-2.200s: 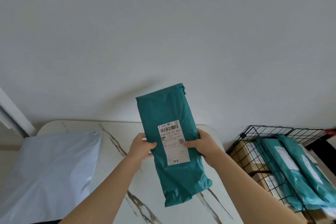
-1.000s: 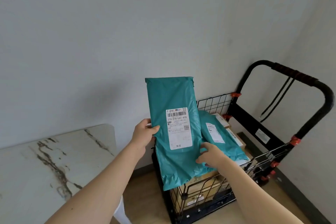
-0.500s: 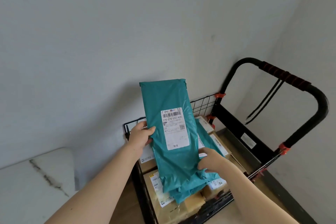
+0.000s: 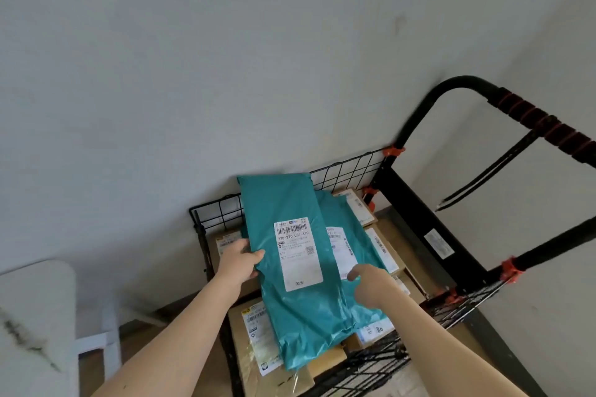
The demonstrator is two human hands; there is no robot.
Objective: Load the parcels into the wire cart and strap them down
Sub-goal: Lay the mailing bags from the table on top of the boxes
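Observation:
A teal plastic parcel (image 4: 290, 203) with a white barcode label lies lengthwise on the stack inside the black wire cart (image 4: 222, 211). My left hand (image 4: 240, 259) grips its left edge, thumb on top. To the parcel's right, my right hand (image 4: 371, 280) hovers with fingers apart and holds nothing. Beneath it lie other teal parcels (image 4: 351, 229) and cardboard boxes (image 4: 254, 329) with labels. Black straps (image 4: 483, 177) hang from the cart's handle (image 4: 545, 121) at the right.
A white wall stands right behind the cart. The marble-patterned table (image 4: 32, 316) edge is at the lower left, with a white leg (image 4: 96, 345) beside the cart. Wooden floor shows between table and cart.
I turned from the table to the cart and lowered the teal parcel from upright onto the stack. My right hand has let go of it; my left hand still grips it.

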